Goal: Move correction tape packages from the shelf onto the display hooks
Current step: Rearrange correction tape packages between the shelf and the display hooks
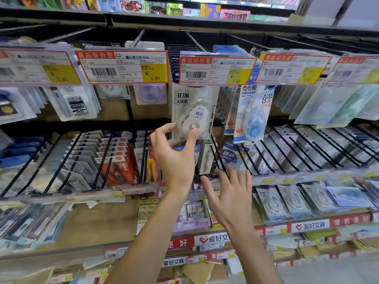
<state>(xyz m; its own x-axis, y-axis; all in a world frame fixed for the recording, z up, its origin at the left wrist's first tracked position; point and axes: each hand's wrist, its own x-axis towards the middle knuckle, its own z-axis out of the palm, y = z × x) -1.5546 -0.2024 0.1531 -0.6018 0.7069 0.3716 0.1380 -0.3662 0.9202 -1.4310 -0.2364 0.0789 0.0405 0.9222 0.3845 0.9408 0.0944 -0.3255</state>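
Head view: left hand (174, 154) pinches the lower edge of a correction tape package (191, 113), hanging under the 5.80 price tag (217, 68) (upper hook row). Right hand (229, 193) open, fingers spread, at the wire-divider rack (266, 152) of packets.

Correction tape package (191, 113): clear blister on a white card printed "30米", white dispenser visible inside. It hung upright at the front of a display hook (194, 42), behind the 5.80 price tag (216, 68), with its lower edge pinched by the left hand (174, 152). More carded packages (207, 160) stood on the shelf (266, 177) below.
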